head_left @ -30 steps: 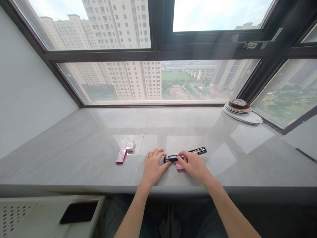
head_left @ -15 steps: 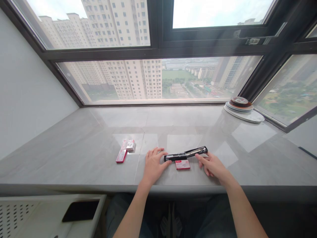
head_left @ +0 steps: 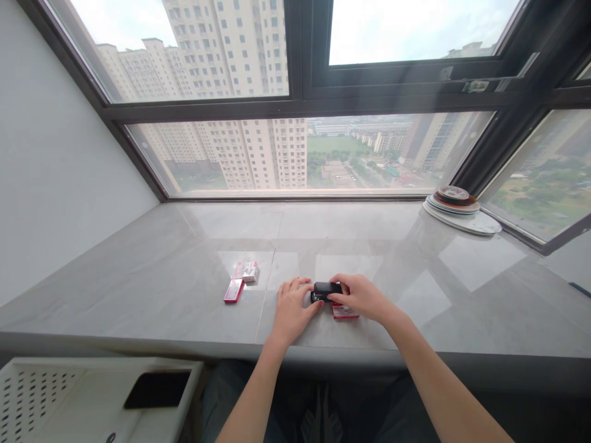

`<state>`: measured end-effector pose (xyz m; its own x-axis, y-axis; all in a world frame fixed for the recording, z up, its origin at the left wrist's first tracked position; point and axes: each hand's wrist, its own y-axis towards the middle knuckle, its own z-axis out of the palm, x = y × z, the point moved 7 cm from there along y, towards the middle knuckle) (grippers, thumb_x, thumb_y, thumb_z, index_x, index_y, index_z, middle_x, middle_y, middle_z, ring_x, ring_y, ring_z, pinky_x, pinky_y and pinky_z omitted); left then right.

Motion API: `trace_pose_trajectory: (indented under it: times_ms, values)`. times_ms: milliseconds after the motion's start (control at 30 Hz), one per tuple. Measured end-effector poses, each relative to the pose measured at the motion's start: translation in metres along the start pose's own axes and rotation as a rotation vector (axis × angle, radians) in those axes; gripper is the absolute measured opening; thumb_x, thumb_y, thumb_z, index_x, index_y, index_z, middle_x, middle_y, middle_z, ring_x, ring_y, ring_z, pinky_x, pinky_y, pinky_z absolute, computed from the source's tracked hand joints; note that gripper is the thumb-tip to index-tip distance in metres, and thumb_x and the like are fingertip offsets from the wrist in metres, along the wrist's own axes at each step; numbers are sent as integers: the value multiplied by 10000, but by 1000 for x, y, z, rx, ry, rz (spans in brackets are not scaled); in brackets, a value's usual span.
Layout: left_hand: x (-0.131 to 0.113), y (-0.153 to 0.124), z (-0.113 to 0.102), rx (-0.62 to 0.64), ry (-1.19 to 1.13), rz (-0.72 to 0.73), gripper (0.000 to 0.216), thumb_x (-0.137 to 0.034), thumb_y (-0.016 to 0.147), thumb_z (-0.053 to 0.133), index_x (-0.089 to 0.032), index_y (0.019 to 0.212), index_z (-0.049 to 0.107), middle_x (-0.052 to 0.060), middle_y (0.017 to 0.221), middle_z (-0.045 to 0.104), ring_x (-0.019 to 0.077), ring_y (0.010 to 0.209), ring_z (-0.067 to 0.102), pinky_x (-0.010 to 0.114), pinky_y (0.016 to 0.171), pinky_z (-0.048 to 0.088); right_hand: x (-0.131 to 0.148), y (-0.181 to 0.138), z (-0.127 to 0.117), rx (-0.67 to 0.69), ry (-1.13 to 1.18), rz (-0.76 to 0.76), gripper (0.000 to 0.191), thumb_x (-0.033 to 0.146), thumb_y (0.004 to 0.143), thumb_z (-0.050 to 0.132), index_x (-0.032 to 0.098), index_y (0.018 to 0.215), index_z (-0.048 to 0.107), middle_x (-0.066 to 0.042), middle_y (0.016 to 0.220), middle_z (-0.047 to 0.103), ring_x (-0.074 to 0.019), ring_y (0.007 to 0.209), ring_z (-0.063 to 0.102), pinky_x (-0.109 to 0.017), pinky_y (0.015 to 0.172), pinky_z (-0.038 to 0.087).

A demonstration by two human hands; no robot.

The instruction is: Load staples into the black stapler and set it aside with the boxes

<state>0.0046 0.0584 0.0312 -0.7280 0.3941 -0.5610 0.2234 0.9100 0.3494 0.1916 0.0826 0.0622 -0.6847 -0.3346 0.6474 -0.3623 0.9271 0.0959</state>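
A black stapler [head_left: 325, 287] lies on the countertop, its top arm folded back over its base with a narrow gap at the left end. My left hand [head_left: 292, 307] steadies that left end between thumb and forefinger, the other fingers resting on the counter. From the right, my right hand [head_left: 357, 295] grips the stapler with thumb and fingers and hides its right part. Just in front of it, partly under my right hand, is a small red and white box [head_left: 345, 312].
More small red and white boxes [head_left: 234, 290] lie to the left, beside a white-topped packet [head_left: 250, 271]. Stacked plates [head_left: 455, 206] stand by the window at the back right. A dark phone-like slab [head_left: 157, 389] rests on a white perforated surface [head_left: 60, 409] at lower left.
The stapler's arm, spread out to the right before, is now folded over its base. My right hand has moved left with it. The view has shifted slightly.
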Motion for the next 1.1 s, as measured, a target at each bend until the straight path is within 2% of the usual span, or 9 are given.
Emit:
trace_pose_trajectory:
  times_ms: [67,167,267,333,400,533,700,900,1100]
  values:
    - [-5,-2,-6,-47,-2,5,301,-283,921,698,-305,1217,650,50,1346,594,292,1327,478,513,1137,344,-6,-4,-5,-14,-17,6,278,434,903,623,235,1065,732,38,622,599,-138,586,534,-257,584,301]
    - [-21,-4,-8,-76,22,44,383,-72,945,506,-287,1229,645,67,1260,616,260,1195,555,470,1043,432,-29,-11,-21,-177,-99,102,330,489,906,614,238,1083,733,27,626,594,-155,592,541,-267,583,299]
    - [-56,-4,10,94,43,268,592,66,830,456,-338,1208,669,26,1300,620,256,1224,531,457,1041,439,-55,-21,-35,-356,-139,223,386,581,876,634,241,1024,743,30,600,543,-161,581,527,-275,585,302]
    - [-80,-5,26,248,28,449,714,86,765,487,-388,1277,640,-29,1418,572,263,1333,458,461,1104,405,-69,-28,-40,-437,-128,278,428,622,859,639,231,999,743,31,596,525,-162,579,524,-278,591,314]
    - [-91,-6,32,357,7,531,761,64,755,508,-404,1348,595,-58,1486,524,262,1375,422,451,1141,386,-80,-35,-42,-480,-99,311,466,643,849,639,217,1004,744,31,594,515,-162,578,522,-279,588,323]
    - [-61,1,11,336,3,329,693,-59,816,556,-369,1435,535,14,1436,547,273,1303,486,454,1141,398,-93,-50,-38,-469,68,349,538,652,876,594,185,1094,747,49,558,450,-150,540,494,-271,563,352]
    - [-16,-6,-16,251,-79,93,725,-333,858,723,-373,1524,439,32,1369,575,290,1285,477,462,1137,409,-92,-65,-3,-323,400,461,678,659,921,507,169,1377,612,78,533,410,-120,387,397,-246,408,324]
    - [-20,-3,1,221,-127,59,803,-420,837,803,-411,1540,415,-4,1376,618,319,1288,444,524,1164,333,-48,-64,37,-189,509,425,711,658,943,457,214,1495,512,80,521,424,-125,345,379,-245,358,323]
    - [-28,-1,5,268,-156,118,803,-384,895,740,-423,1582,324,-4,1425,600,303,1305,448,504,1159,343,-24,-63,38,-217,435,320,622,605,981,428,217,1439,590,47,527,504,-134,404,416,-258,439,320]
